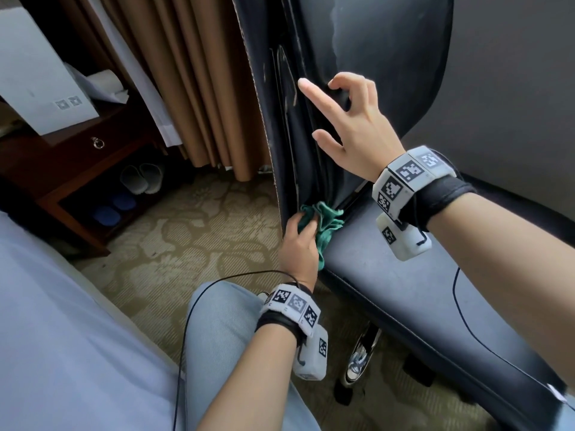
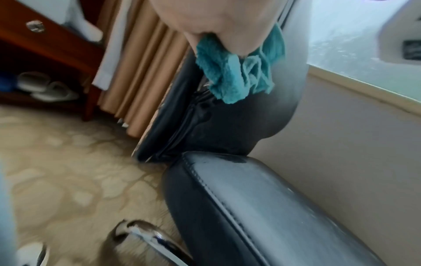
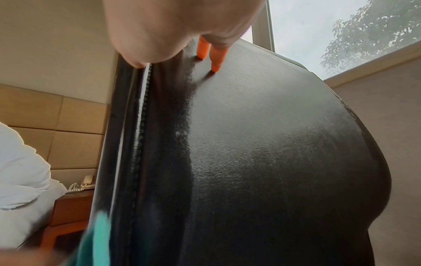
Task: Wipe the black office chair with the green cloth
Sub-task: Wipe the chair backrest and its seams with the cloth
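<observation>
Chair (image 1: 373, 57) first: seen from the head, the black office chair stands by the wall, its backrest upright and its seat (image 1: 420, 275) flat. The left hand (image 1: 298, 244) has its fingers curled round the green cloth (image 1: 326, 220) and presses it low down, where the backrest meets the back edge of the seat. The right hand (image 1: 351, 126) rests higher on the backrest, fingers spread and holding nothing.

From the left wrist, the cloth (image 2: 234, 72) hangs bunched from the hand, close to the backrest's side edge.

From the right wrist, fingertips (image 3: 215, 67) touch the backrest (image 3: 273, 144), and it looks shiny.

I think the wiping is partway through, down at the seam. Next, the cloth probably needs to rub along the seat, while the other hand keeps the chair from turning.
</observation>
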The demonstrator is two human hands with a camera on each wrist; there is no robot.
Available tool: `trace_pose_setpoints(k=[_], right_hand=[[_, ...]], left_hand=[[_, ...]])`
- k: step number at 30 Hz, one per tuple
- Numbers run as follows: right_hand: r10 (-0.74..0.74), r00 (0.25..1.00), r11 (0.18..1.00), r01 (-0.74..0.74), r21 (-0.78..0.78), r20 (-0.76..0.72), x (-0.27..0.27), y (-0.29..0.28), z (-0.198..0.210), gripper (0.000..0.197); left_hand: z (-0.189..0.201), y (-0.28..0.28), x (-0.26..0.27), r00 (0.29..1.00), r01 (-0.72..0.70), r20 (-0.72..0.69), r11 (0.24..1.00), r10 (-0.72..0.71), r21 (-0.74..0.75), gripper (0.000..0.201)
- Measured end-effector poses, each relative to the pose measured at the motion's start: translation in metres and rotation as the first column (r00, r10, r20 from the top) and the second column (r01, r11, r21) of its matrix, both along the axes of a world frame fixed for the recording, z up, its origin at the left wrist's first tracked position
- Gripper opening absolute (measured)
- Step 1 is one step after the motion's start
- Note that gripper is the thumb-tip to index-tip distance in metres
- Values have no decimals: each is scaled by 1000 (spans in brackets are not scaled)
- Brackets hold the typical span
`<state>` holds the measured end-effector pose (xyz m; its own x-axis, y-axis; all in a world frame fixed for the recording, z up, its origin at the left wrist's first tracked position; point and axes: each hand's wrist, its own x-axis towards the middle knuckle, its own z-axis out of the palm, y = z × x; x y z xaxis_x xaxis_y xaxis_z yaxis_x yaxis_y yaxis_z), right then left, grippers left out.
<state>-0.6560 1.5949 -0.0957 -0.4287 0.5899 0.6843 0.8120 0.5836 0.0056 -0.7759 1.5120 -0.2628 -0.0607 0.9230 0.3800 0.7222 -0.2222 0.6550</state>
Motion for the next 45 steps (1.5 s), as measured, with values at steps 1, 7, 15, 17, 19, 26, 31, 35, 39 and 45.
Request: trace_pose_setpoints(k=[1,7,15,17,19,26,31,35,39,45], right_hand=[[-2,1000,1000,2,-2,1,0,-1,0,57],[-10,1000,1000,10,7,-21,-3,-1,-3,56],[-15,1000,1000,15,10,-26,-3,-2,-2,56],[-16,999,1000,16,13,-31,-3,-2,-3,55],[-15,999,1000,16,17,-41,-4,-3,-4,55],[-10,999,1000,12,27,-50,-3,-1,-5,53],[2,999,999,-1,34,-52,-2,0,-7,53],[7,997,999,-3,49,-74,-4,0,-8,52],[6,996,998,0,63,-91,-6,0,-11,51],[3,996,997,3,72,-89,-5,1,-11,51]], left_hand=[[-3,-3,0,998,-53,18,998,53,-25,33],[-8,-13,-17,925,-275,252,959,285,-74,26],[37,8,0,910,-257,384,938,154,233,33],[39,9,6,910,-223,402,937,101,268,35],[37,11,10,910,-224,403,936,100,273,31],[-14,4,11,934,-125,329,990,140,-66,14],[-27,-1,10,867,-269,401,956,294,-119,24],[-7,3,23,850,-243,489,970,196,33,27],[-16,9,29,856,-213,471,976,212,-53,27],[-53,-9,23,797,-310,451,913,401,-264,32]])
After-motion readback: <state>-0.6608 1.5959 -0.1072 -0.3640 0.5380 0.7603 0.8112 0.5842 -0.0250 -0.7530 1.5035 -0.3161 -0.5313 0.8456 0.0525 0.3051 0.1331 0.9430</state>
